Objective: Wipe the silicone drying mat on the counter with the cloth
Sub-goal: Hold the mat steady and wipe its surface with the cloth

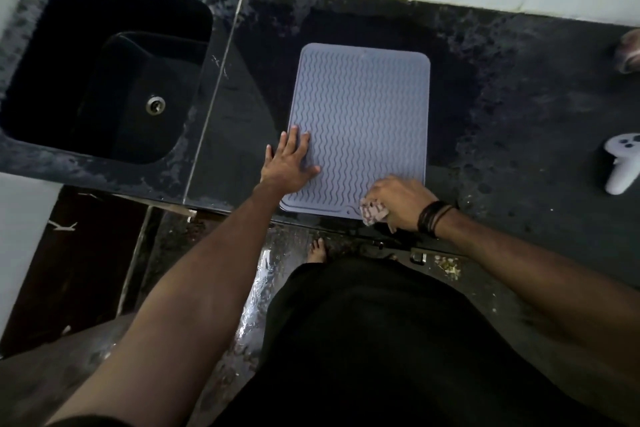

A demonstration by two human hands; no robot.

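Observation:
A grey-blue silicone drying mat [363,114] with wavy ridges lies flat on the dark stone counter [519,114], its near edge at the counter's front. My left hand [289,163] rests flat on the mat's near left edge, fingers spread. My right hand [398,201] is closed on a small crumpled patterned cloth [372,213] at the mat's near right corner, pressing it against the mat. Most of the cloth is hidden under my fingers.
A dark sink [104,80] with a metal drain is set into the counter to the left. A white hand controller [623,163] lies at the right edge, with a blurry round object [628,50] behind it. A pale wall runs along the back.

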